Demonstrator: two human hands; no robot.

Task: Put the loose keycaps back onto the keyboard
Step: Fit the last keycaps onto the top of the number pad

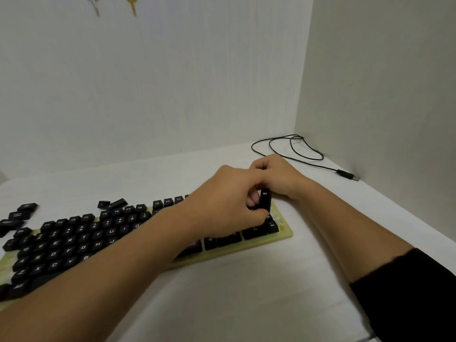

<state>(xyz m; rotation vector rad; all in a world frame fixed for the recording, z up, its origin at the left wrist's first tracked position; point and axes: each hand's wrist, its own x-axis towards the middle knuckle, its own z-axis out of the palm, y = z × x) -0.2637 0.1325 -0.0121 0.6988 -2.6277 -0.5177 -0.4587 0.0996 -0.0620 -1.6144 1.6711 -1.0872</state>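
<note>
A keyboard (283,234) with a pale yellow-green base and black keys lies slanted across the white table. My left hand (229,193) reaches over its right end and grips a tall black keycap (265,201) marked "ENT", held upright above the numpad area. My right hand (276,174) sits just behind it, fingers curled; whether it touches the keycap is hidden by my left hand. Several loose black keycaps (18,214) lie off the keyboard's far left end, and two more loose keycaps (112,204) rest behind the function row.
The keyboard's black cable (291,149) loops at the back right corner, ending in a USB plug (348,175) by the right wall. White walls close off the back and right. Two blurred objects (111,4) hang at the top.
</note>
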